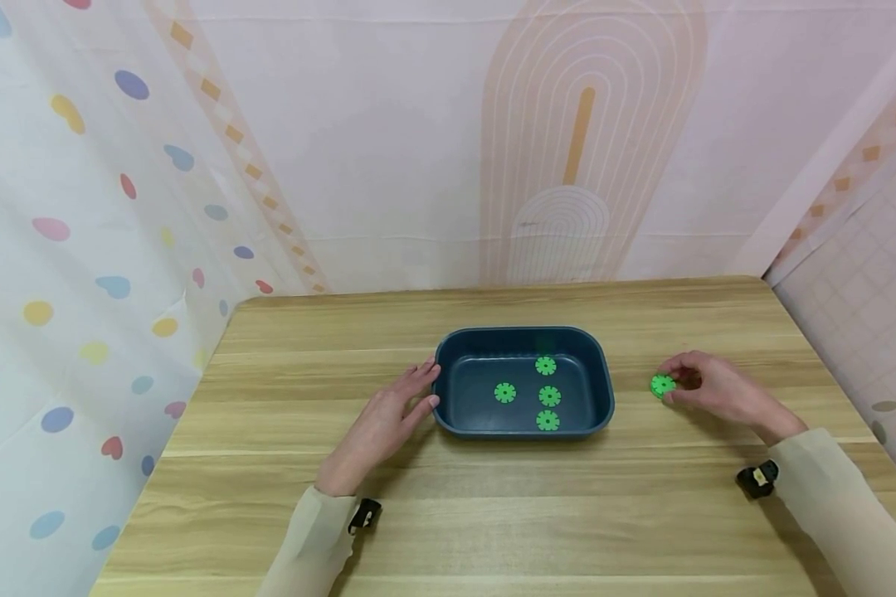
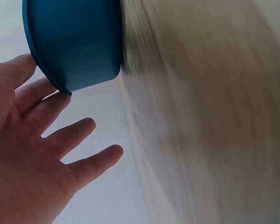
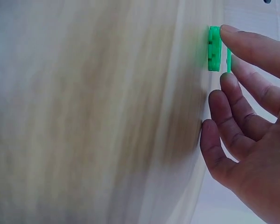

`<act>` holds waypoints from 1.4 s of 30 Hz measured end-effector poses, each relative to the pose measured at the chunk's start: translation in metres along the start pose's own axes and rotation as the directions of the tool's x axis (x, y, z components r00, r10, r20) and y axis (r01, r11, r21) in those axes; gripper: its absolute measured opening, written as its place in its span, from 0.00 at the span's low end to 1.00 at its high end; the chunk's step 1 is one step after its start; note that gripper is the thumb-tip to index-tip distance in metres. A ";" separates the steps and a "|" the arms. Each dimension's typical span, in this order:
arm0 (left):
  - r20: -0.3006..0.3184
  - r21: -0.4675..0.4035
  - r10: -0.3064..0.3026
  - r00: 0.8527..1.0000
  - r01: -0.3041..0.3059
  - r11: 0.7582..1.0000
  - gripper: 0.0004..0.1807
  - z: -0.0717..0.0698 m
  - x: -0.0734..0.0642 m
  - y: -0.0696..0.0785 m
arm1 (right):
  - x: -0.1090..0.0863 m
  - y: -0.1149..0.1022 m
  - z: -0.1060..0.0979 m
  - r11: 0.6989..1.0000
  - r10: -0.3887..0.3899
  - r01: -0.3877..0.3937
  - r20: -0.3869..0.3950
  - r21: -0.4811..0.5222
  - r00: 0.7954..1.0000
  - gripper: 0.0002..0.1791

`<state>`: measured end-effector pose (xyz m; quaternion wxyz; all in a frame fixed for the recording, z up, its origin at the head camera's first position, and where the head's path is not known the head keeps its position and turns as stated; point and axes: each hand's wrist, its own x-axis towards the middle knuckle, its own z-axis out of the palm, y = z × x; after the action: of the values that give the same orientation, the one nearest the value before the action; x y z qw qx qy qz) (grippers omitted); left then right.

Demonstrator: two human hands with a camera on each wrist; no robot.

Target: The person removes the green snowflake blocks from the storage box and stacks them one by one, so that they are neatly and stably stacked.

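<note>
A dark blue rectangular tray point(image 1: 485, 434) lies on the table, with several green notched discs point(image 1: 504, 393) flat on its floor. My left hand point(image 1: 377, 427) touches the tray's left rim with its fingertips and thumb, the other fingers spread straight, as the left wrist view shows. To the right of the tray, my right hand point(image 1: 717, 390) pinches one green notched disc point(image 3: 229, 60) between thumb and fingers. That disc stands slightly apart from a short stack of similar green discs point(image 3: 214, 49) on the table.
The wooden table point(image 1: 493, 514) ends at a patterned curtain point(image 1: 388, 149) behind and to the left. A black wrist camera point(image 1: 364, 516) sits at the left cuff, another black camera point(image 1: 758, 479) at the right.
</note>
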<state>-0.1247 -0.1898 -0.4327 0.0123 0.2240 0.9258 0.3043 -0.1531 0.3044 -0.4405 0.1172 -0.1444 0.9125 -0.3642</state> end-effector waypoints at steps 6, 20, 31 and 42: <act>-0.003 -0.003 -0.003 1.000 0.003 1.000 0.27 0.000 0.000 0.000 | 0.001 0.000 0.000 1.000 0.001 -0.001 0.005 -0.008 1.000 0.19; -0.003 0.004 0.005 1.000 -0.005 1.000 0.27 0.001 0.000 0.000 | 0.002 0.001 0.001 1.000 -0.001 0.001 0.003 -0.013 1.000 0.18; -0.009 -0.004 0.011 1.000 -0.011 1.000 0.27 0.000 0.000 -0.001 | 0.003 0.002 0.002 1.000 -0.014 0.014 -0.007 -0.027 1.000 0.18; -0.009 -0.002 0.008 1.000 -0.008 1.000 0.27 0.000 0.000 -0.001 | 0.002 0.002 0.002 1.000 -0.007 0.007 -0.001 -0.027 1.000 0.18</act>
<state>-0.1248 -0.1902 -0.4334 0.0070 0.2264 0.9246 0.3062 -0.1549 0.3044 -0.4435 0.1136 -0.1488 0.9169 -0.3525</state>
